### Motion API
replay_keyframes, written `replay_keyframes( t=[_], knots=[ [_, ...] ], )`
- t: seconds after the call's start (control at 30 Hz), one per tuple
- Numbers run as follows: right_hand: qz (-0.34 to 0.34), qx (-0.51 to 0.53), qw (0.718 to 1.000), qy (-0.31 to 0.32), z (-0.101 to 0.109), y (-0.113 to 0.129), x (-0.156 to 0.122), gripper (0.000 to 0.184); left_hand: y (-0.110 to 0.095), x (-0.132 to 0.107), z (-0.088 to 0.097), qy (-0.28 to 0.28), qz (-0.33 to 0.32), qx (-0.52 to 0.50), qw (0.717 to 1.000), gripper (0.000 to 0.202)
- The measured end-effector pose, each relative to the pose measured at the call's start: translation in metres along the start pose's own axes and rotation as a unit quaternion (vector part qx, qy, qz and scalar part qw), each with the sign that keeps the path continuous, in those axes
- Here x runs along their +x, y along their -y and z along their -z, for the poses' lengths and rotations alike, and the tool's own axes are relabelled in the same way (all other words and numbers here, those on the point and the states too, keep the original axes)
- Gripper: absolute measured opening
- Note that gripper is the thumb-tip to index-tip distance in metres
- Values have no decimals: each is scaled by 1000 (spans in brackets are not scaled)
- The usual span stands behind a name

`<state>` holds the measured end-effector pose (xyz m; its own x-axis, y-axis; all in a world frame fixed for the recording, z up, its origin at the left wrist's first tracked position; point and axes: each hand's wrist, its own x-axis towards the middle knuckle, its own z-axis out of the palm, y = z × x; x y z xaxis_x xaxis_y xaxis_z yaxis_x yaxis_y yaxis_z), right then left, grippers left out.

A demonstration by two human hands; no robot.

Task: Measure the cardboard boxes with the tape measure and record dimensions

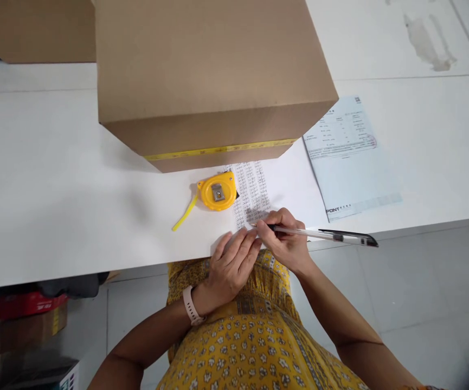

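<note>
My right hand [286, 241] grips a clear pen [323, 234], its tip resting on a printed white sheet [254, 192] at the table's front edge. My left hand [231, 265] lies flat with fingers stretched out, pressing the sheet's lower edge right beside the pen tip. A yellow tape measure [218, 191] sits on the table just left of the sheet. Its yellow blade [222, 150] runs along the lower front face of a large cardboard box [205, 70] standing behind the sheet.
A pale blue form [350, 162] lies to the right of the box on the white table [47, 184]. Another cardboard box [34, 30] stands at the back left. Boxes and clutter sit on the floor under the table at the left [26, 319].
</note>
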<state>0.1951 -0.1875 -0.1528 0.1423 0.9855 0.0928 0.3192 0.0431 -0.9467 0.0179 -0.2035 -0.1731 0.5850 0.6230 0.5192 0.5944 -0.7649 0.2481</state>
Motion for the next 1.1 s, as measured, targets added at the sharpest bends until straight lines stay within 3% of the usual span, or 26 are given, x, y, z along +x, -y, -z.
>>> replay_keyframes(
  t=[0.17, 0.53, 1.1],
  knots=[
    [37, -46, 998, 26, 1, -4, -2, 15, 1, 0, -4, -18, -4, -6, 1000, 31],
    [55, -81, 995, 20, -1, 0, 2, 16, 1, 6, -3, -48, 0, -1, 999, 27],
    [68, -93, 993, 29, -1, 1, 4, 20, 1, 5, -4, -48, 3, -5, 999, 31]
  ],
)
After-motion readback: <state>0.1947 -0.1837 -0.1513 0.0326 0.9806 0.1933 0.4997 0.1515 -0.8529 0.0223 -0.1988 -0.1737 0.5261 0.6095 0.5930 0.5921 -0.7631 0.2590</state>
